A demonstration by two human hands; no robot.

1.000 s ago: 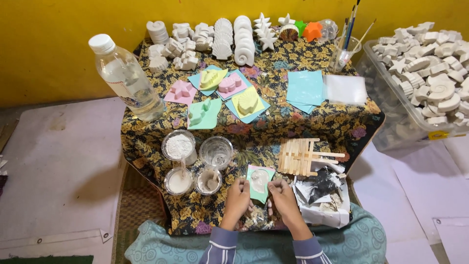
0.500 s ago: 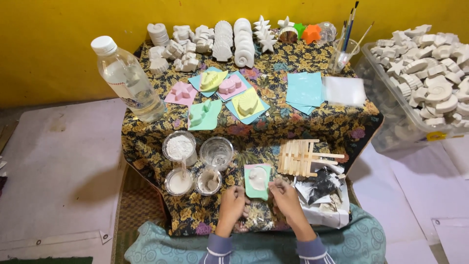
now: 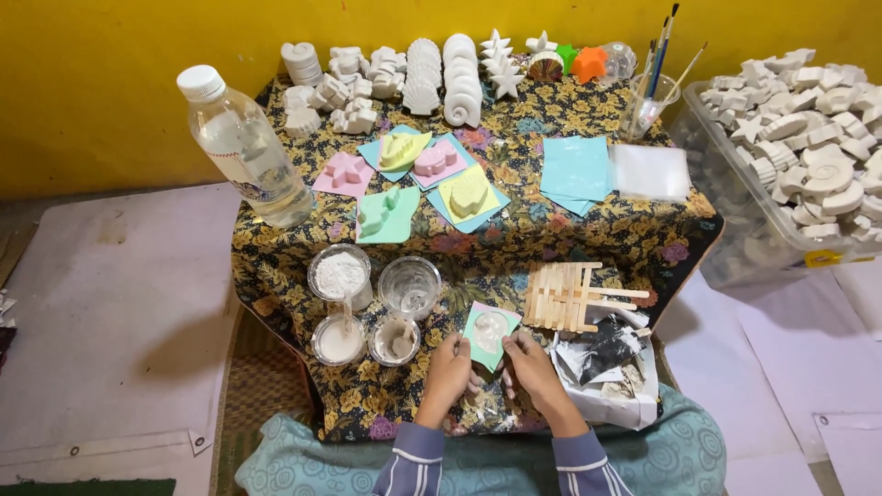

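Compared with the earlier views, the small teal mould (image 3: 490, 332) filled with white plaster has been drawn a little nearer the body and is now gripped at its lower corners from both sides, the left hand (image 3: 447, 371) closed on its left edge and the right hand (image 3: 530, 364) closed on its right edge; earlier the hands lay lower and more loosely beside it. From this it is judged that the mould is being flexed or steadied while the plaster inside is worked, with the casting not yet released. The mould is held just above the counter (image 3: 634, 230), directly right of the four glass cups. Those cups are counted as four: one with dry white powder (image 3: 340, 274), one nearly empty (image 3: 410, 286), and two with wet mix (image 3: 338, 338) (image 3: 394, 338). Behind the cups, five more coloured moulds (image 3: 409, 179) are seen, and right of them a stack of blue sheets (image 3: 575, 169) and one clear sheet (image 3: 650, 172). One water bottle (image 3: 243, 147) stands left of the cups, one bundle of wooden sticks (image 3: 565, 296) lies right of the held mould, and one jar of brushes (image 3: 649, 96) stands at the back. The white castings in the back row (image 3: 423, 69) and in the bin (image 3: 799, 138) are too many to be counted
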